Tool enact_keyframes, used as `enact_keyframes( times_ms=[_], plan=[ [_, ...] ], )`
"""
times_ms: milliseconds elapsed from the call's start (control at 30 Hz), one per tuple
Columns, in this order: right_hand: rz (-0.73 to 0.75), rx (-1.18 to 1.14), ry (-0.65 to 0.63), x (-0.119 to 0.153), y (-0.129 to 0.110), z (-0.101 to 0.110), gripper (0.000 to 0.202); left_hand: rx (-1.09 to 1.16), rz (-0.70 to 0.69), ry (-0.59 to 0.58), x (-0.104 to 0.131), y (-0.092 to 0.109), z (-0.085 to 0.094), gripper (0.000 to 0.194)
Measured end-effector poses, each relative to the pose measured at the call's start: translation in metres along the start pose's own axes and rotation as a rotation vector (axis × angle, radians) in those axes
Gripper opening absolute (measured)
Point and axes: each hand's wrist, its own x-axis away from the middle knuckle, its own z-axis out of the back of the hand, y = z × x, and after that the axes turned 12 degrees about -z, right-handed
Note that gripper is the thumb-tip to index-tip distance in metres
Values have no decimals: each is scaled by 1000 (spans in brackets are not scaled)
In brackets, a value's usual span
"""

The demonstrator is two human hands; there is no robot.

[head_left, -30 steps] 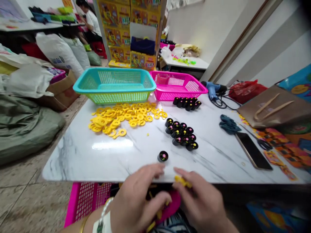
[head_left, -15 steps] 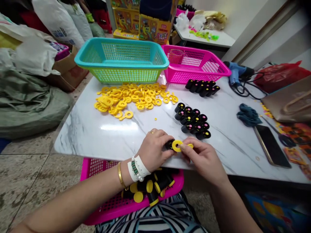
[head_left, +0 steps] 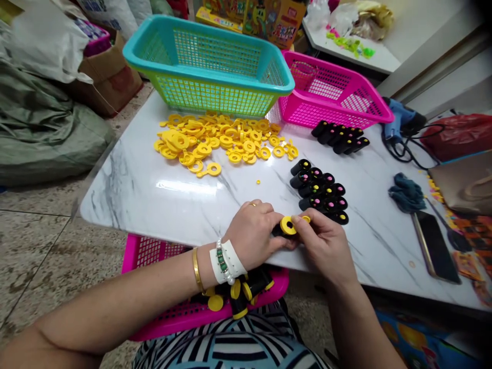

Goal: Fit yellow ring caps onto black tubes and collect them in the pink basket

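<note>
Smooth, glossy counter (head_left: pixel 126 187); satiny yellow plastic ring (head_left: pixel 284 228); smooth plastic basket (head_left: pixel 215 81) at eleven o'clock; matt, rumpled cloth (head_left: pixel 406 192) at three.

A phone (head_left: pixel 437 247) lies near a crumpled teal cloth (head_left: pixel 406 193), with a blue corded tool (head_left: pixel 398 116) beyond them.

The light is bright and rather even over the white table (head_left: pixel 130 205), and seems to come from above, for one long glare lies on its glossy surface; beneath it is much dimmer. The left hand (head_left: pixel 255 233) and right hand (head_left: pixel 326 246) appear fairly sharp, while orange packets (head_left: pixel 467 265) near the right border look soft and stretched, and the top right corner falls into black.
</note>
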Motion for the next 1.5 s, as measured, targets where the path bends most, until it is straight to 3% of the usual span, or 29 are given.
enact_keyframes(
  times_ms=[167,400,633,833,1133,1267,1367,1500],
  plan=[
    [99,35,36,7,6,2,22,-39,-28,-44,0,-2,1,35],
    [88,-44,-14,6,5,5,30,-53,-45,-38,0,-4,0,33],
    [102,30,7,5,4,3,29,-71,-53,-31,1,-4,0,36],
    [97,-90,-43,6,10,6,33,-82,-54,-35,1,-4,-1,32],
    [131,121,88,6,7,-1,28,-67,-44,-66,1,0,4,33],
    [144,127,75,7,7,-1,26,170,25,-58,3,9,13,38],
    [126,129,52,7,4,-1,28,415,100,-71,0,9,16,26],
    [101,171,58,6,2,-1,31,728,336,-159,-10,1,14,30]
  ],
)
